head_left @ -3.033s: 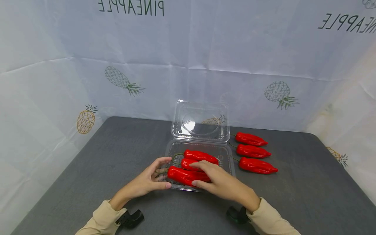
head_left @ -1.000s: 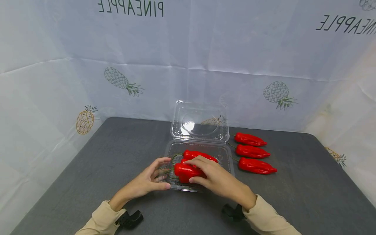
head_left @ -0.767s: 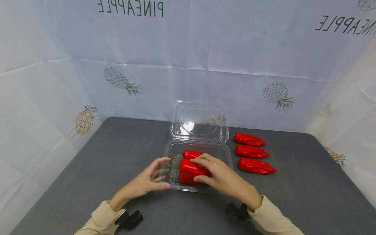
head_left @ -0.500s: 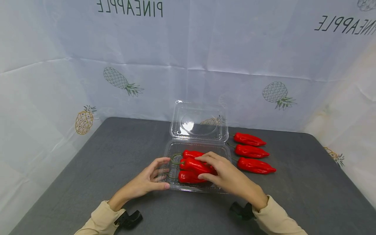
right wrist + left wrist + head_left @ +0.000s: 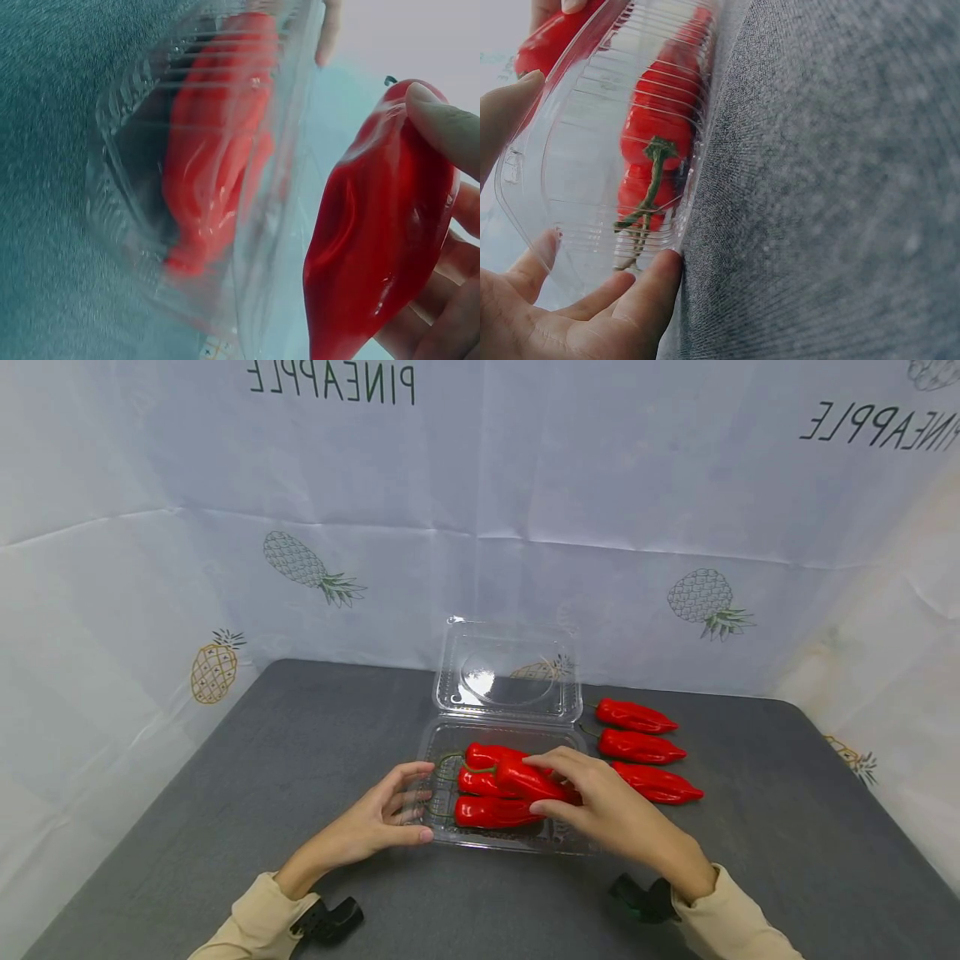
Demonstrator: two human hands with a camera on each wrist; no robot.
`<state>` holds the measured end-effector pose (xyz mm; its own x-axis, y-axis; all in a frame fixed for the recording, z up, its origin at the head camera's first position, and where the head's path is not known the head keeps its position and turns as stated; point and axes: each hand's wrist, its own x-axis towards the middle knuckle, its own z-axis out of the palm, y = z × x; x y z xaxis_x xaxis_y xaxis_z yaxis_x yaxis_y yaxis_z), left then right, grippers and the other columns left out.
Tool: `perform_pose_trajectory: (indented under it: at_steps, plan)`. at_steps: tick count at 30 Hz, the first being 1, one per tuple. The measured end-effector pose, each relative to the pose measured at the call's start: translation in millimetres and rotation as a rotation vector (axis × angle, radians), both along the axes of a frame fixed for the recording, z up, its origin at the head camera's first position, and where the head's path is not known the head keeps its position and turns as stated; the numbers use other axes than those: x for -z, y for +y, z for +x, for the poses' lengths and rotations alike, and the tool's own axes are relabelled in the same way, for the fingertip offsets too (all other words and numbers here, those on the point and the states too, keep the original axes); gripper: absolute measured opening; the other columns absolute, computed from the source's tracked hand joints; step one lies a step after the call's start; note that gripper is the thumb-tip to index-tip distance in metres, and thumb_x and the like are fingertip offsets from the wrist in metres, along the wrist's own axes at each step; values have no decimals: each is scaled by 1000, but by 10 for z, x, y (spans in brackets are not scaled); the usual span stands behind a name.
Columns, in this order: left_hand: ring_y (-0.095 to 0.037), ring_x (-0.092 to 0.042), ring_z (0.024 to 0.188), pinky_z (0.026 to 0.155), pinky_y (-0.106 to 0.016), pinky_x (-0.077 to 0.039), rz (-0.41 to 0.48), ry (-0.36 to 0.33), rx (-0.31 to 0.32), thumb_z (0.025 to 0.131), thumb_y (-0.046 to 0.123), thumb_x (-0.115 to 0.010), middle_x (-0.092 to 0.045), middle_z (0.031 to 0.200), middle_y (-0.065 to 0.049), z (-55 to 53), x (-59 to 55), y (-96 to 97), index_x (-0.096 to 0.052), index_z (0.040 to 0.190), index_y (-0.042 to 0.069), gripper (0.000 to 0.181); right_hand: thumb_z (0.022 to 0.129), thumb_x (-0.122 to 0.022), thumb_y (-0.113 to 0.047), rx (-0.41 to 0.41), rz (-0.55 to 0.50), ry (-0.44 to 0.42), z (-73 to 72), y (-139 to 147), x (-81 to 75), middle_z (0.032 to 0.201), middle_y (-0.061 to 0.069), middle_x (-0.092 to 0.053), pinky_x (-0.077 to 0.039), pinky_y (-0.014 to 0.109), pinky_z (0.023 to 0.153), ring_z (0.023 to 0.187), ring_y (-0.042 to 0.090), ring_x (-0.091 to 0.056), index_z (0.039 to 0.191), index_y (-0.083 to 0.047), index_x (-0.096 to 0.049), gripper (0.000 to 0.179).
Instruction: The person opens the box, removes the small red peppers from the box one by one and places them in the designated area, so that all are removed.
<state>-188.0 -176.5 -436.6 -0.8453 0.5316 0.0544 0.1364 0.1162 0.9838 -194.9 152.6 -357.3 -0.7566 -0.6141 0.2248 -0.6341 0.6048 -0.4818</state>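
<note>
A person's right hand (image 5: 603,800) is pinching a red pepper (image 5: 528,779) just below the centre of the frame, thumb on the near side and fingers on the far side. The red pepper is hovering over the opened clear plastic box (image 5: 551,739), seemingly raised above its rim. Compared with the last few seconds, the right hand and its pepper are sitting farther right in the frame, and the front pepper (image 5: 491,812) inside the box, mostly covered earlier, is now showing along nearly its whole length. This is suggesting that the held pepper is moving separately from those lying in the box.

Its long axis is slanting from upper left to lower right in the head view, the green stem (image 5: 480,769) pointing left and the tapering end pointing right, partly hidden by the hand. In the right wrist view it is running from a stem end at upper right down to the bottom edge, where its tip is being cut off.

Left of centre, the left hand (image 5: 367,827) is resting relaxed, spread fingers against the box's left end, apparently steadying it. Right of centre, three more peppers (image 5: 641,747) are lying on the dark table (image 5: 352,710), stems also pointing left
</note>
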Motion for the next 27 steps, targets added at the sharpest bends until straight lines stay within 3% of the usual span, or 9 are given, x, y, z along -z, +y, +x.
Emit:
perform_pose_trajectory:
  at_steps: [14, 19, 27]
  plan:
    - [-51, -35, 140, 112, -40, -44, -5, 6, -5, 89, 12, -74, -20, 158, -28, 2, -2, 3, -23, 152, 1, 82, 85, -79, -25, 45, -76, -1, 81, 282, 33, 115, -10, -66, -58, 22, 80, 96, 3, -61, 131, -15, -62, 51]
    - [-51, -35, 140, 112, -42, -43, -8, 7, -4, 89, 12, -74, -20, 158, -28, 4, -5, 4, -23, 152, 1, 82, 83, -80, -24, 63, -79, -20, 115, 378, 58, 111, -9, -66, -57, 21, 73, 90, 3, -60, 130, -15, -62, 51]
    - [-51, -35, 140, 112, -42, -43, -7, 9, -3, 89, 13, -74, -20, 158, -28, 5, -7, 5, -23, 152, 1, 82, 80, -83, -21, 101, -68, 50, 170, 542, 97, 111, -4, -66, -56, 20, 66, 87, 3, -58, 128, -16, -64, 52]
